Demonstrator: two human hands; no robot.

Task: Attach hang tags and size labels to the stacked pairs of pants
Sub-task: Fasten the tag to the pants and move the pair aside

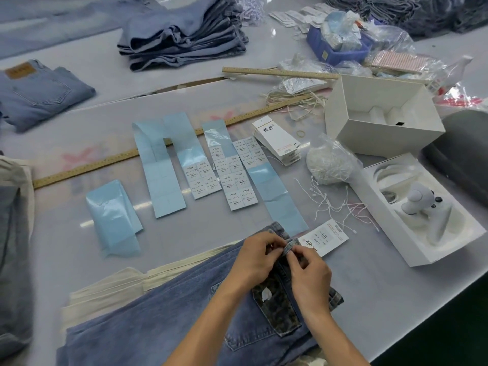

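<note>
Both hands [284,257] curled, fingers [274,244] pinching the jeans' belt loop [289,247].

Wooden rulers [87,166] — open white box [380,114]

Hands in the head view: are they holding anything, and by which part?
Both hands, left and right, pinch the belt loop at the waistband of the top jeans. A hang tag lies beside it, not gripped.
</note>
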